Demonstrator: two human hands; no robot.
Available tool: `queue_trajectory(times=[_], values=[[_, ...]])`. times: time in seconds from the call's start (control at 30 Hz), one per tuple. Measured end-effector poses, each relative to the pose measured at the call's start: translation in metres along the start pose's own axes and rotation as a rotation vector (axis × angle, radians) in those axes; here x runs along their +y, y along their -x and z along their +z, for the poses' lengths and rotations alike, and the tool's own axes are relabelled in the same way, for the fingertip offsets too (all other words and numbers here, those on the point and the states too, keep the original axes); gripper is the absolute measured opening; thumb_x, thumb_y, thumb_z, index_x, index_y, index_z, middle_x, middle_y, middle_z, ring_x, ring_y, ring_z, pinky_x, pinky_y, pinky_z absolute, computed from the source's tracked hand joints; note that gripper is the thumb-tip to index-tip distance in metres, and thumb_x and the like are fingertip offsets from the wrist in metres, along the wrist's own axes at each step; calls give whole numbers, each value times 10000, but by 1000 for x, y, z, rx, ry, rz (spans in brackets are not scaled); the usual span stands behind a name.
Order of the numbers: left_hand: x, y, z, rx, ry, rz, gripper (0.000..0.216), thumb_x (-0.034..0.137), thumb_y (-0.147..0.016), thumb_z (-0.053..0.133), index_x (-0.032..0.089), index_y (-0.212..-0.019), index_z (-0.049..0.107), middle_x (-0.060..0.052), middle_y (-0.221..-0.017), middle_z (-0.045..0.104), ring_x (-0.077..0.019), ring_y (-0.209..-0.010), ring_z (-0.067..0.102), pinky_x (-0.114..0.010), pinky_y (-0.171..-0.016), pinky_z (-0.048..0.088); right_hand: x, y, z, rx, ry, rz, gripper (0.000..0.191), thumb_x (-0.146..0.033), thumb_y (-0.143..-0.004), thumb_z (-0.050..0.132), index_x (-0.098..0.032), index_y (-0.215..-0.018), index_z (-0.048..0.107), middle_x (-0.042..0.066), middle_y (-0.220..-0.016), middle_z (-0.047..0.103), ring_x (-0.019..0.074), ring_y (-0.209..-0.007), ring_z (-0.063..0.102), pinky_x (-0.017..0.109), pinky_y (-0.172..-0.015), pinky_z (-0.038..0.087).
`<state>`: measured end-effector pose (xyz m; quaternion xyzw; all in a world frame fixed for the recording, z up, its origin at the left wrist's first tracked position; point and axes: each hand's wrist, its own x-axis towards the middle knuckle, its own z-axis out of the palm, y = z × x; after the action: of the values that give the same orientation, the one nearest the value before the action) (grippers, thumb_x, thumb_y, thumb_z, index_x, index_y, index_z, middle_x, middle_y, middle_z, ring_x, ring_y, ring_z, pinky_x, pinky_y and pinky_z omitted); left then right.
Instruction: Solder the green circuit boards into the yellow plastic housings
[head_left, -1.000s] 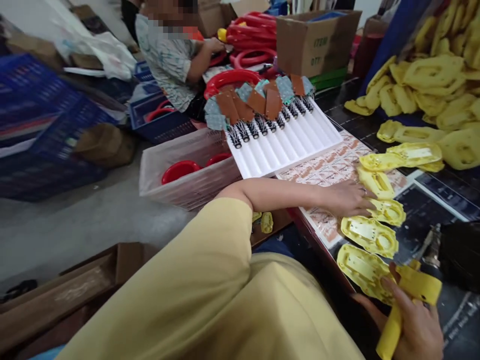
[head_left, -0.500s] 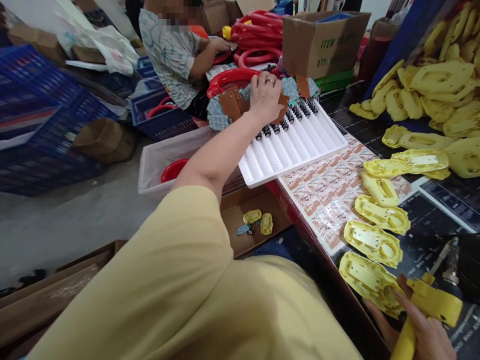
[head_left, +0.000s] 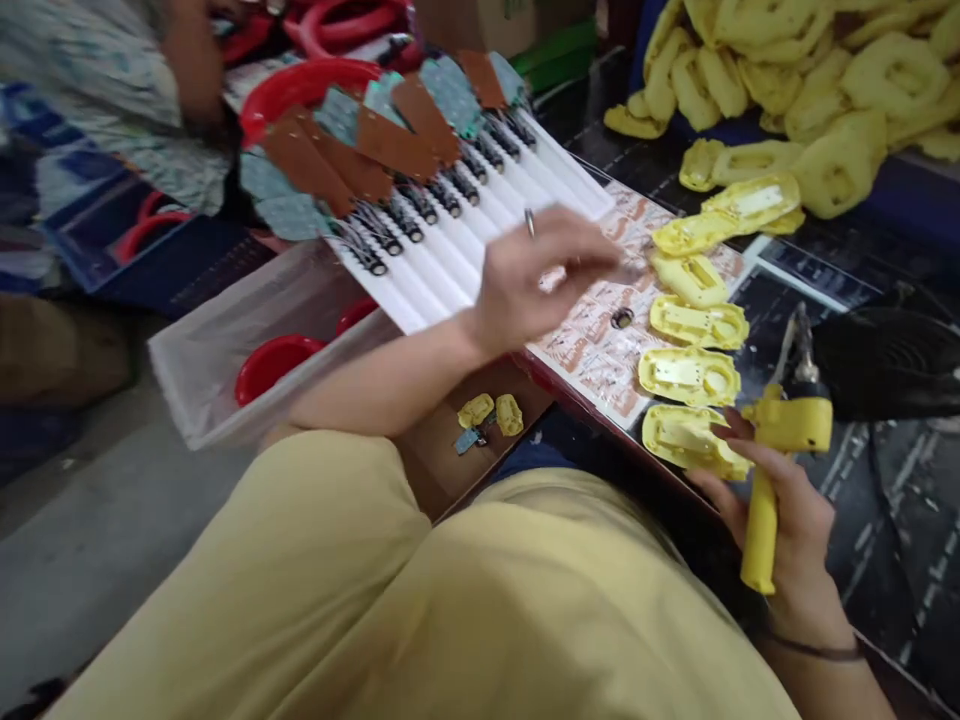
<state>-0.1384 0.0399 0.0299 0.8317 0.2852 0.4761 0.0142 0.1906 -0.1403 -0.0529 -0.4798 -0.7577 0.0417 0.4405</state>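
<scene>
My left hand, with a ring on one finger, hangs over the printed sheet beside the white ribbed tray. Its fingers are curled, but motion smears their tips. Just below them is a small dark round part; whether it touches the sheet I cannot tell. Circuit boards, with wires and small black round parts, line the tray's far side. My right hand is closed around a yellow pistol-shaped soldering gun with a metal tip. Its fingertips reach the nearest yellow half-shell, which lies hollow side up.
More yellow half-shells form a row along the table; a larger heap lies behind. A white bin with red parts stands left. An open carton below holds several small parts. Another person's arm is at the back left.
My left hand has moved from the boards on the tray towards the half-shells. The dark round part now shows below it. My view has turned right; my right hand keeps the soldering gun.
</scene>
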Motion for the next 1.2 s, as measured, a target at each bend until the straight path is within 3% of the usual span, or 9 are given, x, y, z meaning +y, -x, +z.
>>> queue_trajectory(times=[0.07,0.13,0.23,0.5,0.67,0.83,1.0,1.1,1.2], values=[[32,16,30,-56,33,279,394,407,-1215,516,277,-1036,841,-9,-930,831,-159,-906,842,-290,-765,722,-16,-8,10,92,-135,157,223,-411,-1058,789,-263,-1188,685,63,-1166,857,211,-828,840,307,-668,686],[55,30,57,12,126,579,322,211,-1164,594,238,-941,825,5,-890,827,-131,-893,842,-227,-828,726,-26,-17,20,163,-143,227,186,-431,-1095,732,-260,-1151,684,17,-998,850,181,-725,808,267,-588,637],[77,46,87,147,245,684,270,60,-1083,646,173,-902,813,-26,-896,834,-144,-894,842,-225,-876,726,-31,-29,28,272,-33,222,228,-460,-1089,734,-253,-1011,677,-39,-808,770,118,-564,690,226,-554,572],[76,81,92,38,186,209,133,210,-1145,643,148,-1085,744,-23,-805,777,-113,-686,723,-220,-696,610,-23,-26,23,361,-84,324,228,-416,-1015,827,-259,-1041,663,-54,-777,722,120,-577,667,235,-554,548],[69,72,99,-40,114,40,299,313,-1191,573,152,-1176,825,-82,-971,801,-149,-866,761,-257,-791,596,-27,-23,28,404,-90,317,228,-408,-1000,847,-257,-1014,677,-42,-812,730,125,-618,683,243,-592,567],[72,39,123,-25,594,-269,376,551,-1117,710,220,-1090,885,-99,-1101,826,-201,-1066,788,-364,-1003,621,-32,-19,36,389,-48,275,210,-365,-1001,855,-259,-1003,674,-53,-834,735,106,-619,692,210,-595,562],[79,13,123,-268,1082,-704,699,849,-863,841,160,-974,862,-83,-951,841,-219,-961,818,-353,-925,665,-31,-11,37,325,34,165,187,-389,-1024,834,-274,-1049,688,-62,-817,760,126,-585,716,219,-565,578],[67,-2,108,-395,1112,-727,660,810,-821,911,161,-916,834,-49,-819,800,-187,-814,797,-304,-789,654,-21,-3,21,276,70,131,215,-383,-1017,848,-281,-1148,711,-34,-911,821,158,-687,785,242,-658,629],[53,-12,95,-568,971,-572,456,606,-870,965,173,-852,824,-18,-767,779,-173,-775,774,-282,-752,622,-5,9,-5,168,154,61,302,-383,-988,880,-285,-1227,723,16,-1066,853,199,-829,823,297,-778,662]])
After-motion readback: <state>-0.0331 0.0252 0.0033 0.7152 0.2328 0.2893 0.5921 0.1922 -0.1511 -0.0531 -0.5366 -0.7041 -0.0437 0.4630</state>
